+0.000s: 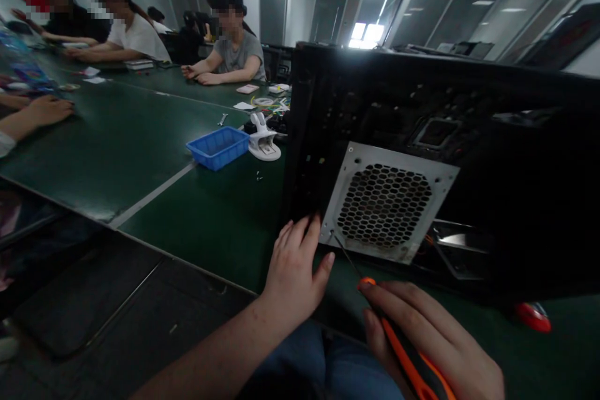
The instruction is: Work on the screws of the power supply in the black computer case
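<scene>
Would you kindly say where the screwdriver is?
In the head view, lower right, the right hand holds the screwdriver, its tip at the lower left corner of the perforated panel.

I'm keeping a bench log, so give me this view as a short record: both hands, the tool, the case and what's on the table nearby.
Left hand: fingers at the black case, by the grille panel
Right hand: grips the screwdriver
Screwdriver: orange and black, tip at the panel's lower-left corner
Case: on the green table
Nearby: blue tray, white stand beside it
Right of the hands: red object, not identifiable
</scene>
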`<state>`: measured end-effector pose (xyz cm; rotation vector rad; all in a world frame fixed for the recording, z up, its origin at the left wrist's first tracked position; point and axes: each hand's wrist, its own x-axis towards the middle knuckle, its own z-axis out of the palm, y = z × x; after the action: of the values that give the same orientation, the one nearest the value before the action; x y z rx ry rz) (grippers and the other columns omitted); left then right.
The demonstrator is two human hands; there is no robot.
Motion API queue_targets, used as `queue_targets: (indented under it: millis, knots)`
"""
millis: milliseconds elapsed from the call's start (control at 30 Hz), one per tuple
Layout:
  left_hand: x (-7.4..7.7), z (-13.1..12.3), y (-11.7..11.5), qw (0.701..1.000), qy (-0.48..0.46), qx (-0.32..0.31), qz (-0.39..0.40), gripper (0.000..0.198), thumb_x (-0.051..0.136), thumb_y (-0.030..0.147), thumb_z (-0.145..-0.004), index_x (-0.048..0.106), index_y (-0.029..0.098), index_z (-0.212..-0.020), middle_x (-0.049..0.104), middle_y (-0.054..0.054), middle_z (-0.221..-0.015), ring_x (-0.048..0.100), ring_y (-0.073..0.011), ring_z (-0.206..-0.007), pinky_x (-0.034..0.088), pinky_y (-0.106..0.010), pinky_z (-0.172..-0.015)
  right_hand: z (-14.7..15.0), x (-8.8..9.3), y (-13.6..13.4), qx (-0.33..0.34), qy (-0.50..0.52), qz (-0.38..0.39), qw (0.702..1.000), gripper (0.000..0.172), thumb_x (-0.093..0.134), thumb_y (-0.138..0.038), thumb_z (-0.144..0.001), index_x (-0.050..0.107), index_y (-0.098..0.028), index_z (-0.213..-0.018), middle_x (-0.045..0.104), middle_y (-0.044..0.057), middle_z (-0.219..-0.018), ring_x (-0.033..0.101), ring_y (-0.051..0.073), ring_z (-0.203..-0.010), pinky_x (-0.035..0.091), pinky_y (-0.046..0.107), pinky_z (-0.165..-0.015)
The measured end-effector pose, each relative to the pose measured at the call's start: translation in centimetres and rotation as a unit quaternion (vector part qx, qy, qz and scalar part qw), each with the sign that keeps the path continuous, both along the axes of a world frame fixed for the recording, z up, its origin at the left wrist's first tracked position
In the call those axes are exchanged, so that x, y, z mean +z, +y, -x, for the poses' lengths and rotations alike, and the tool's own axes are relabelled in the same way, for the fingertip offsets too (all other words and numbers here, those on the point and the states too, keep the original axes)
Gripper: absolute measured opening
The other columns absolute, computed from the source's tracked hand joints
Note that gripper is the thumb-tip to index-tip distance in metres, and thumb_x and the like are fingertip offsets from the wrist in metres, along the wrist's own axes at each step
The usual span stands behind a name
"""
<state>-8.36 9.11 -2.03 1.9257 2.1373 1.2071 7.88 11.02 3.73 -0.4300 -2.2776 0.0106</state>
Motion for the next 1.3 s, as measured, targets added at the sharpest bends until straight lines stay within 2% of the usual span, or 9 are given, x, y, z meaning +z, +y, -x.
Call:
queue_targets:
  millis: [167,333,467,567,733,833,1100,1200,1300]
  knots:
    - [0.0,0.0,0.0,1.000,0.012,0.001,0.002,0.055,0.042,0.036,-0.087,0.030,0.012,-0.135,0.044,-0.014,-0.133,0.038,-0.0277,-0.122,0.030,-0.047,-0.105,0.3,2.2,0.4,-0.023,-0.036,0.051,0.998,0.012,0.049,-0.020,-0.092,0.055,-0.017,-0.101,0.054,-0.001,-0.093,0.053,0.004,-0.085,0.043,0.010,-0.078]
    - [0.3,-0.2,0.1,1.000,0.017,0.013,-0.001,0.051,0.041,0.031,-0.088,0.033,0.010,-0.134,0.046,-0.014,-0.131,0.040,-0.0261,-0.121,0.031,-0.044,-0.105,1.3,3.6,0.3,0.018,-0.109,-0.012,0.994,0.017,0.040,-0.013,-0.091,0.053,-0.013,-0.102,0.053,0.005,-0.093,0.054,0.013,-0.082,0.048,0.022,-0.065]
    - [0.5,-0.2,0.2,1.000,0.013,0.020,-0.016,0.047,0.039,0.032,-0.089,0.038,0.010,-0.131,0.050,-0.012,-0.127,0.044,-0.0254,-0.116,0.032,-0.043,-0.104,1.5,3.5,-0.4,0.026,-0.147,-0.054,0.987,0.026,0.030,-0.007,-0.090,0.053,-0.009,-0.101,0.054,0.008,-0.089,0.053,0.018,-0.079,0.047,0.027,-0.059]
    - [0.2,-0.1,0.3,0.999,0.014,0.032,-0.020,0.046,0.038,0.033,-0.089,0.039,0.013,-0.131,0.050,-0.011,-0.126,0.044,-0.0259,-0.116,0.034,-0.043,-0.103,0.7,3.6,-0.6,0.009,-0.118,-0.043,0.992,0.019,0.037,-0.011,-0.092,0.054,-0.012,-0.100,0.053,0.005,-0.086,0.053,0.013,-0.074,0.046,0.023,-0.060]
    - [-0.5,0.0,0.1,0.998,0.047,0.022,-0.024,0.053,0.040,0.039,-0.088,0.035,0.010,-0.132,0.046,-0.015,-0.129,0.041,-0.0287,-0.119,0.033,-0.046,-0.103,-1.7,4.1,0.3,-0.071,0.019,0.064,0.995,0.008,0.051,-0.025,-0.091,0.058,-0.020,-0.091,0.057,-0.004,-0.080,0.055,0.006,-0.070,0.044,0.014,-0.063]
    - [-0.6,0.0,0.0,0.997,0.063,0.020,-0.031,0.055,0.040,0.040,-0.088,0.033,0.009,-0.133,0.045,-0.016,-0.131,0.040,-0.0287,-0.121,0.032,-0.046,-0.104,-2.4,3.8,1.2,-0.080,0.051,0.103,0.990,0.006,0.055,-0.026,-0.090,0.059,-0.022,-0.093,0.058,-0.006,-0.078,0.056,0.005,-0.067,0.045,0.013,-0.066]
    - [-0.5,-0.1,0.1,0.994,0.089,0.035,-0.047,0.053,0.043,0.038,-0.087,0.033,0.010,-0.131,0.048,-0.016,-0.127,0.043,-0.0278,-0.118,0.035,-0.046,-0.101,-1.5,3.4,3.8,-0.006,0.004,0.138,0.990,0.006,0.054,-0.019,-0.088,0.058,-0.020,-0.093,0.058,-0.006,-0.085,0.057,0.004,-0.073,0.046,0.011,-0.066]
    - [-0.4,-0.1,0.1,0.994,0.094,0.040,-0.046,0.052,0.043,0.037,-0.087,0.033,0.010,-0.130,0.049,-0.017,-0.124,0.044,-0.0274,-0.116,0.036,-0.045,-0.099,-1.1,3.6,4.2,0.028,-0.072,0.108,0.991,0.011,0.051,-0.017,-0.088,0.057,-0.018,-0.097,0.056,-0.003,-0.089,0.055,0.007,-0.078,0.046,0.015,-0.071]
    - [-0.3,-0.2,0.1,0.994,0.089,0.048,-0.038,0.052,0.043,0.039,-0.087,0.034,0.009,-0.130,0.050,-0.016,-0.121,0.046,-0.0276,-0.113,0.038,-0.044,-0.097,-1.0,3.2,4.0,0.036,-0.130,0.042,0.990,0.016,0.045,-0.017,-0.090,0.057,-0.013,-0.101,0.054,0.003,-0.089,0.053,0.012,-0.078,0.047,0.023,-0.067]
